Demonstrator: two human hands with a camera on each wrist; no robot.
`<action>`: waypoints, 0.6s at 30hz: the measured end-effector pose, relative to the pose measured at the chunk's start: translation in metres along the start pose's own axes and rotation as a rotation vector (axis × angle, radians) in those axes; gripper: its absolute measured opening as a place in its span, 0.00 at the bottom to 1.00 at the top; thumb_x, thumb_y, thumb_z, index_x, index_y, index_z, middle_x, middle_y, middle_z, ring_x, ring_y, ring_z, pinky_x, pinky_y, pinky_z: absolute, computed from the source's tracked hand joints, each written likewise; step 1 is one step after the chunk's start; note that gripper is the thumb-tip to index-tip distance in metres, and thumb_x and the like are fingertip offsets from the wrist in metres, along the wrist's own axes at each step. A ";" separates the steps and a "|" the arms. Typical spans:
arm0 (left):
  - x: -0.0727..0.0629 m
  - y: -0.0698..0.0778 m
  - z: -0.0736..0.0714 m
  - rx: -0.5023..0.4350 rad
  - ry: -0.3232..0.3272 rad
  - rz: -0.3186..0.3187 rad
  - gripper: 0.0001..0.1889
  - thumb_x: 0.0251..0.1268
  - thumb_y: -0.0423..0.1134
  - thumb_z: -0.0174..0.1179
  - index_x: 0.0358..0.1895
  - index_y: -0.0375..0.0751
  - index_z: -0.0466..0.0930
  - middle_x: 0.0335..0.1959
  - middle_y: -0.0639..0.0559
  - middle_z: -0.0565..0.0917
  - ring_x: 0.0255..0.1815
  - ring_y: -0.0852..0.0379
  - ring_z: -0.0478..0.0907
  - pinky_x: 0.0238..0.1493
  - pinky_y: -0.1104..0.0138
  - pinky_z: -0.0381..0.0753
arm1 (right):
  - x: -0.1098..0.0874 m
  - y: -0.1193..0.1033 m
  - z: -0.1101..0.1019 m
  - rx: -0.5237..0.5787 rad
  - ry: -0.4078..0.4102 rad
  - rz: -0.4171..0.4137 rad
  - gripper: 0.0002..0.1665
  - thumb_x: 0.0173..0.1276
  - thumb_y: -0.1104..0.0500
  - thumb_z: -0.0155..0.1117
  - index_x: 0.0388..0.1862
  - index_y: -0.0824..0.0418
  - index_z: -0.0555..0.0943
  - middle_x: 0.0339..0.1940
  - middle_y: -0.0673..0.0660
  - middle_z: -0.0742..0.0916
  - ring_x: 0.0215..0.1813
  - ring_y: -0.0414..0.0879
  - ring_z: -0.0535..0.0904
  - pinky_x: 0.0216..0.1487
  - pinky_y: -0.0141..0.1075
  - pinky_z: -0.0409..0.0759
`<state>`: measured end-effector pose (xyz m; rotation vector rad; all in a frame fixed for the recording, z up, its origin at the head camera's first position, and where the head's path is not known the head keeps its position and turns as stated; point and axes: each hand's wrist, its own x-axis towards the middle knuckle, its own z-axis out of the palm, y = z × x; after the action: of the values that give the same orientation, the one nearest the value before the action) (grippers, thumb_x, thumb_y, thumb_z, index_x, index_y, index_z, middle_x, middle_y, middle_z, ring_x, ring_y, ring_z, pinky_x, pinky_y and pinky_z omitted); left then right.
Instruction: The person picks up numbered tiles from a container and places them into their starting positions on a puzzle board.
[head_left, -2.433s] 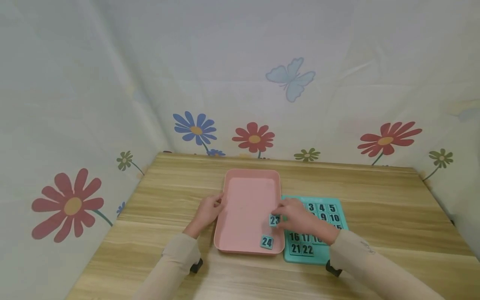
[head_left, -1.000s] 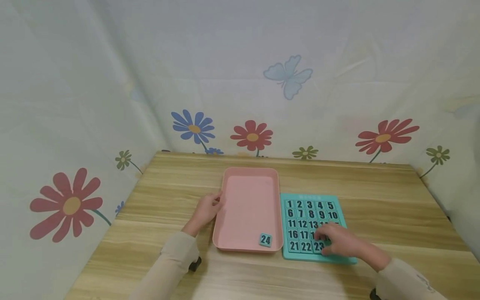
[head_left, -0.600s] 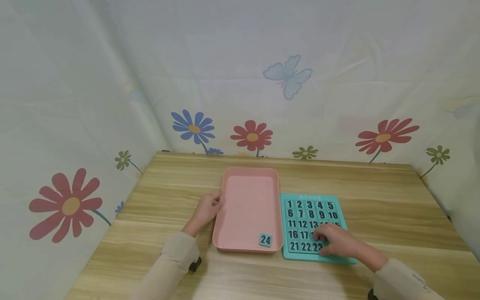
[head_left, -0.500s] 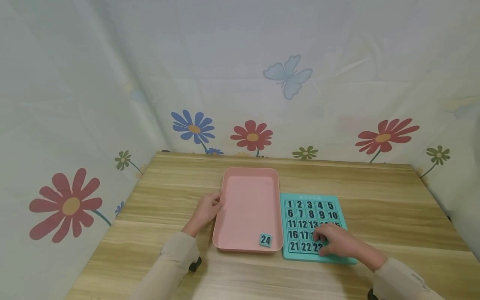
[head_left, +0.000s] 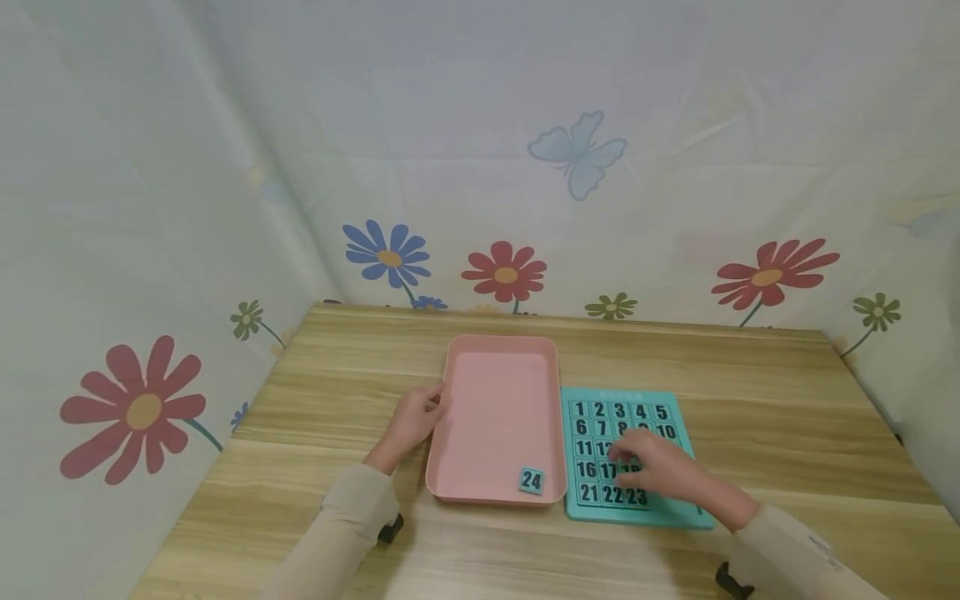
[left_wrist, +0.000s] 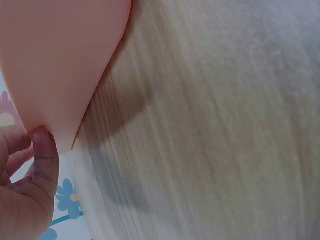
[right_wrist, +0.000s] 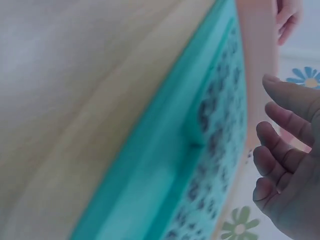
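My left hand (head_left: 412, 423) pinches the left rim of a pink tray (head_left: 495, 400); in the left wrist view its thumb (left_wrist: 44, 145) presses the tray's outer wall. Inside the tray, near the front right corner, lies a teal tile numbered 24 (head_left: 531, 480). To the right sits a teal number board (head_left: 675, 517) with rows of numbered tiles. Over the board hovers my right hand (head_left: 660, 467), fingers loosely bent, nothing between them; it hides some tiles in the middle rows. The 23 tile (head_left: 637, 498) lies in the bottom row beside 22.
Both tray and board lie on a wood-grain table (head_left: 360, 358), the board against the tray's right side. A pale cloth (head_left: 450, 125) printed with flowers and a butterfly hangs behind and at the sides.
My right hand carried the 23 tile from the tray to the board's bottom row, let go of it and has risen slightly up and left. My left hand stays on the tray.
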<state>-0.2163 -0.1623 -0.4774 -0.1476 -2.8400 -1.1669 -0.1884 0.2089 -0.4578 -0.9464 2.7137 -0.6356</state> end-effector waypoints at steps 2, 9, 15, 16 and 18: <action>0.000 0.000 0.000 -0.002 0.001 0.003 0.20 0.56 0.29 0.54 0.54 0.28 0.70 0.40 0.34 0.78 0.39 0.44 0.80 0.37 0.64 0.82 | 0.005 -0.007 -0.003 -0.010 0.032 -0.029 0.12 0.50 0.54 0.67 0.34 0.56 0.79 0.29 0.47 0.79 0.34 0.40 0.71 0.33 0.31 0.72; -0.001 0.000 -0.001 -0.002 0.007 0.010 0.20 0.56 0.30 0.55 0.54 0.28 0.70 0.40 0.35 0.79 0.38 0.44 0.80 0.38 0.63 0.82 | 0.023 -0.032 -0.008 -0.022 0.055 -0.058 0.15 0.52 0.52 0.65 0.39 0.55 0.80 0.37 0.48 0.80 0.43 0.44 0.74 0.41 0.38 0.76; 0.000 0.000 -0.001 0.009 0.008 0.021 0.20 0.56 0.30 0.55 0.54 0.28 0.70 0.39 0.36 0.79 0.38 0.45 0.80 0.37 0.63 0.82 | 0.042 -0.048 0.002 -0.073 0.022 -0.106 0.17 0.51 0.52 0.66 0.41 0.54 0.80 0.38 0.47 0.80 0.42 0.42 0.72 0.40 0.35 0.75; 0.000 0.000 -0.001 0.008 0.008 0.019 0.20 0.56 0.30 0.55 0.54 0.29 0.70 0.38 0.36 0.79 0.37 0.45 0.80 0.37 0.63 0.82 | 0.046 -0.051 0.004 -0.083 0.017 -0.120 0.17 0.51 0.52 0.66 0.40 0.54 0.80 0.37 0.47 0.80 0.42 0.42 0.72 0.39 0.35 0.75; 0.000 -0.001 -0.001 0.006 0.004 0.013 0.20 0.56 0.30 0.55 0.54 0.29 0.70 0.38 0.36 0.79 0.37 0.45 0.80 0.37 0.63 0.82 | 0.051 -0.055 0.010 -0.118 0.018 -0.167 0.17 0.50 0.51 0.66 0.39 0.55 0.81 0.37 0.47 0.80 0.41 0.41 0.73 0.39 0.34 0.75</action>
<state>-0.2163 -0.1632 -0.4773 -0.1635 -2.8343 -1.1542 -0.1952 0.1352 -0.4435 -1.2119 2.7332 -0.5185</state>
